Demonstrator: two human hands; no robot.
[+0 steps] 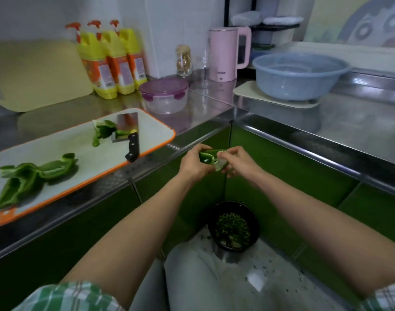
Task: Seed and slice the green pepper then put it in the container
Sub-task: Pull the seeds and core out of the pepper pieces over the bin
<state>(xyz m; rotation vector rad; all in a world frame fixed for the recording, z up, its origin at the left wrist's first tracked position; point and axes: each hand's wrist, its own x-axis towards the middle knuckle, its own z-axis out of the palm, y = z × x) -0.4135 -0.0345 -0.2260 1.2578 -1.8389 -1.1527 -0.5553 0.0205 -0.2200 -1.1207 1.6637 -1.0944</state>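
Two hands, centre frame: left hand (193,163) curled round pepper piece (208,155), right hand (239,162) pinching pale core (220,164). Likely light, crisp, slick; grip outer wall.

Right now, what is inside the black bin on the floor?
The bin holds green scraps: fine chopped bits on top, a few paler pieces at the near edge. Whatever lies beneath them, and the bin's bottom, is covered.

- Labels (105,74) on the bottles (115,44) carry print, but it is too blurred to read.
- The kettle (223,50) has a small dark mark low on its front, also not readable.
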